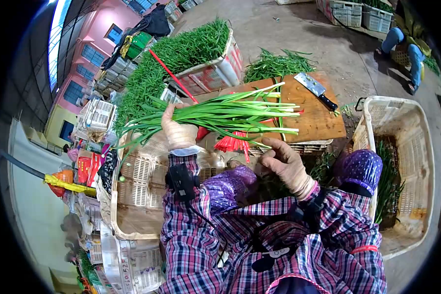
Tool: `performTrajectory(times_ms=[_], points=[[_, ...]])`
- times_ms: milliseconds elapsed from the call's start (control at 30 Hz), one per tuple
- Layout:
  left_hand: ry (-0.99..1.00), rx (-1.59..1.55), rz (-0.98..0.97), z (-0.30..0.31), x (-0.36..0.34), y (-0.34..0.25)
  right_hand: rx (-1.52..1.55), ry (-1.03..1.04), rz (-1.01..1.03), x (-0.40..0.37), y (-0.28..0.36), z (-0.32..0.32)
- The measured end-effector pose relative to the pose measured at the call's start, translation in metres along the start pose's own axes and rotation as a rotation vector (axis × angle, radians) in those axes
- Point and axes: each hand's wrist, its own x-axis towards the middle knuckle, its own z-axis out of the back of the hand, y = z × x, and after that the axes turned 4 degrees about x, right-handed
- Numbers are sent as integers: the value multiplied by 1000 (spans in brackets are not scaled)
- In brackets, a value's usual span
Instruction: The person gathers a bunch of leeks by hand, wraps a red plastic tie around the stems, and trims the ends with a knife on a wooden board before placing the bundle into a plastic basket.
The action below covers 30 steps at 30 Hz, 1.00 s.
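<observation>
My left hand (177, 131), in a light glove, grips a bundle of green chives (225, 113) held level above the crates. The white stalk ends point right, over a wooden cutting board (313, 120). My right hand (286, 164), also gloved, hovers just below the stalk ends with fingers apart, holding nothing that I can see. A bunch of red bands (234, 143) lies under the bundle. A cleaver (314, 89) rests on the board's far side.
A crate full of chives (201, 54) stands behind, with loose chives (277, 63) beside it. An empty white basket (142, 191) sits at left, another basket (406, 161) with some greens at right. Another person's legs (405, 51) show at far right.
</observation>
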Motion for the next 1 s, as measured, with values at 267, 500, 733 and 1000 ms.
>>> performTrajectory(times_ms=[267, 500, 733, 1000], points=[[-22, -15, 16, -2, -9, 8, -162, -3, 25, 11, 20, -35], [-28, 40, -60, 17, 8, -15, -218, 225, -147, -10, 33, 11], [-113, 167, -185, 47, 27, -50, -1728, 578, -509, -24, 42, 114], [-310, -71, 25, 46, 18, -54, -156, 109, -325, 23, 15, 24]])
